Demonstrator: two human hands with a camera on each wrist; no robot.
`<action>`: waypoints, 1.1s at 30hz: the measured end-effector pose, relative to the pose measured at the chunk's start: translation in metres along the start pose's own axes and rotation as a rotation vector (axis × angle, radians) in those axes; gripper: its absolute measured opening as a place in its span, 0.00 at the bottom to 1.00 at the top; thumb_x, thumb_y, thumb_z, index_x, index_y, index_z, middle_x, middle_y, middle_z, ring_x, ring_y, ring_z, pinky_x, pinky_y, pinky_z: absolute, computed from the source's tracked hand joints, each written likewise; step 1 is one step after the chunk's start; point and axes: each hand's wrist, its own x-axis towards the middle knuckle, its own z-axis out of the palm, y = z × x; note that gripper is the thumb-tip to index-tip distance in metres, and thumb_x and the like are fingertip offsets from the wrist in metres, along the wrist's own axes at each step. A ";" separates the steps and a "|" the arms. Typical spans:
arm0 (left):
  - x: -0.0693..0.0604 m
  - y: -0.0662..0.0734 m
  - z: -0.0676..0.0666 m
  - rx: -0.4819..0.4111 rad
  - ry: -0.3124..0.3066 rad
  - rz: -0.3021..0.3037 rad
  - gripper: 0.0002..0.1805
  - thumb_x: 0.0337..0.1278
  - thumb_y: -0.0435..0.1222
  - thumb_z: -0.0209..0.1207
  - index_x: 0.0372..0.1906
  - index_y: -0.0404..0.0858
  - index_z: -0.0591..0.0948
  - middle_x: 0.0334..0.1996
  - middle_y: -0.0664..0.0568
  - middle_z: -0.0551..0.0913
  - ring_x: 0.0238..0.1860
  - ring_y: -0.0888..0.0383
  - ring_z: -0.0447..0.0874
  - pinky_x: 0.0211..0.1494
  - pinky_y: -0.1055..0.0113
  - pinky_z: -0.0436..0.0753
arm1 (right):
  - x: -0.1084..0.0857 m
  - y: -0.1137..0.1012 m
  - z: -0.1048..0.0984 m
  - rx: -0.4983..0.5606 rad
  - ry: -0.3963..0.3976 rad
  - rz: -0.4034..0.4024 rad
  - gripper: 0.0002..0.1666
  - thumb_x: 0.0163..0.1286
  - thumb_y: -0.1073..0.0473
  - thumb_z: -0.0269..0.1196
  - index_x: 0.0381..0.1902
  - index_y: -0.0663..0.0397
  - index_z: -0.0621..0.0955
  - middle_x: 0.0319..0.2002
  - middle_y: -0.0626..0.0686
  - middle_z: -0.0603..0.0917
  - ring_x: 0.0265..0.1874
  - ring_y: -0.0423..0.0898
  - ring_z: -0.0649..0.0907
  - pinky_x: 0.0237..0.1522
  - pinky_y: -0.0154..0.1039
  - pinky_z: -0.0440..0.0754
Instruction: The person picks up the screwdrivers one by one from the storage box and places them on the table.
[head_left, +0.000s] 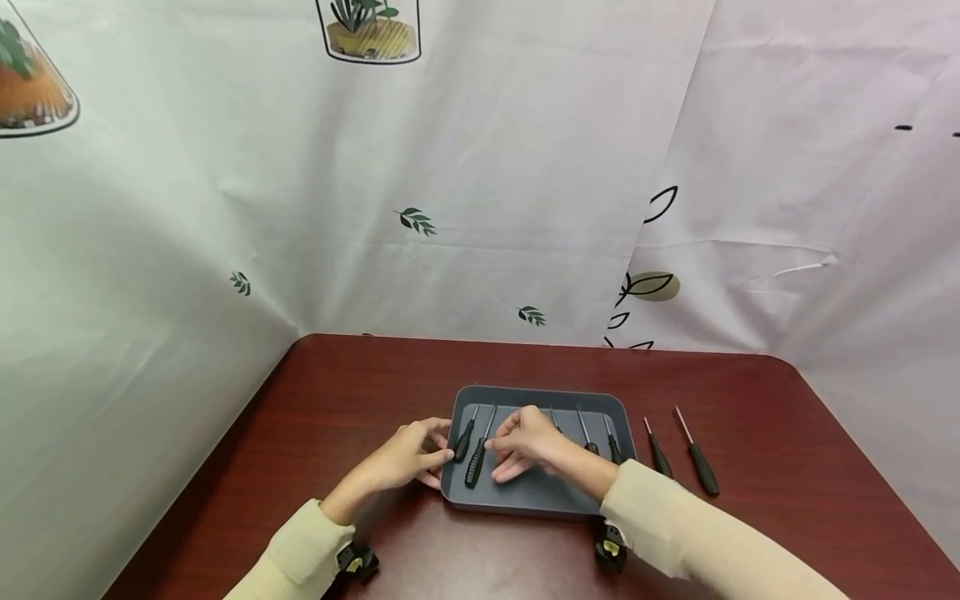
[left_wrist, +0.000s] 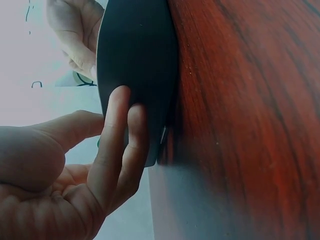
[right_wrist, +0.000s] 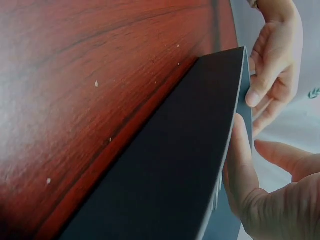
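Observation:
A dark grey tray (head_left: 525, 502) lies on the table with several black-handled screwdrivers in it. At its left end my left hand (head_left: 412, 450) holds the wall, thumb at the rim and fingers against the outside. The left wrist view shows two fingers (left_wrist: 116, 115) flat on that outer wall. My right hand (head_left: 525, 442) is inside the tray, fingertips beside the handle of a screwdriver (head_left: 477, 460); in the right wrist view its thumb and fingers stand apart, with nothing seen between them. Left of that lies another screwdriver (head_left: 464, 440). My right hand partly covers the screwdrivers further right.
Two more screwdrivers lie on the table right of the tray, a shorter one (head_left: 657, 454) and a longer one (head_left: 702, 468). The reddish-brown table (head_left: 360, 375) ends at a white printed curtain (head_left: 480, 167) behind and at the sides.

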 end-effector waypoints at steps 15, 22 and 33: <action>0.001 -0.001 -0.001 0.012 0.011 -0.006 0.28 0.67 0.26 0.59 0.66 0.17 0.65 0.40 0.40 0.79 0.30 0.49 0.87 0.28 0.60 0.90 | 0.008 0.001 0.014 -0.013 0.025 0.006 0.07 0.70 0.69 0.63 0.36 0.72 0.79 0.28 0.72 0.83 0.21 0.56 0.88 0.26 0.43 0.90; 0.001 -0.002 0.000 -0.001 0.002 -0.003 0.28 0.67 0.26 0.59 0.65 0.16 0.64 0.40 0.40 0.79 0.31 0.48 0.87 0.28 0.59 0.90 | 0.011 0.005 0.016 -0.013 0.036 0.018 0.07 0.69 0.70 0.63 0.35 0.75 0.80 0.26 0.70 0.83 0.22 0.56 0.88 0.26 0.42 0.90; 0.001 -0.002 -0.001 -0.013 -0.004 -0.007 0.28 0.67 0.26 0.59 0.66 0.16 0.63 0.41 0.39 0.79 0.30 0.47 0.87 0.29 0.59 0.90 | 0.015 0.007 0.019 -0.052 0.057 0.003 0.07 0.65 0.71 0.66 0.30 0.73 0.81 0.23 0.69 0.83 0.19 0.53 0.87 0.25 0.40 0.89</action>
